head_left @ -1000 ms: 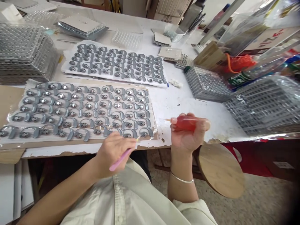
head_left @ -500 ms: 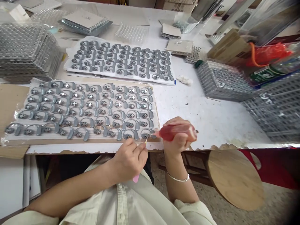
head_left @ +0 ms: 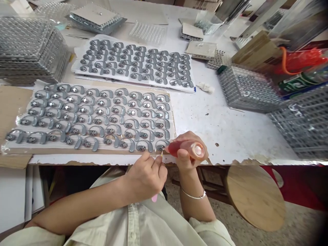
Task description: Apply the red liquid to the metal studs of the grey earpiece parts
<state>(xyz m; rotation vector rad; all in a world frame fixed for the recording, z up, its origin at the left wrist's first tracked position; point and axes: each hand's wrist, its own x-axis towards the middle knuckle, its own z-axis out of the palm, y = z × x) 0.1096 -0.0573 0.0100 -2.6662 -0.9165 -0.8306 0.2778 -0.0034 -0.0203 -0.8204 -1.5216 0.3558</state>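
My left hand (head_left: 146, 175) is closed round a thin tool with a pink handle end (head_left: 154, 198). Its pale yellowish tip reaches the near right corner of the front sheet; the tool's exact kind is unclear. My right hand (head_left: 189, 157) grips a red squeeze bottle (head_left: 179, 147), lying tilted with its base towards me and its nozzle pointing left. Tool tip and nozzle come together at a grey hook-shaped piece (head_left: 161, 145) with a round metal part; whether they touch it, I cannot tell. Rows of similar pieces cover the white ribbed front sheet (head_left: 139, 146).
Behind lies a second sheet (head_left: 77, 66) of the same grey pieces. Stacked clear trays (head_left: 28, 51) stand on the left, with more trays (head_left: 246, 87) on the right beside a cardboard box (head_left: 255, 51). A round wooden stool (head_left: 256, 198) sits below the worn table edge.
The bottle has swung so its base faces me more, and its nozzle has come closer to the corner piece. My left hand has shifted slightly right with the tool. The view has moved slightly.
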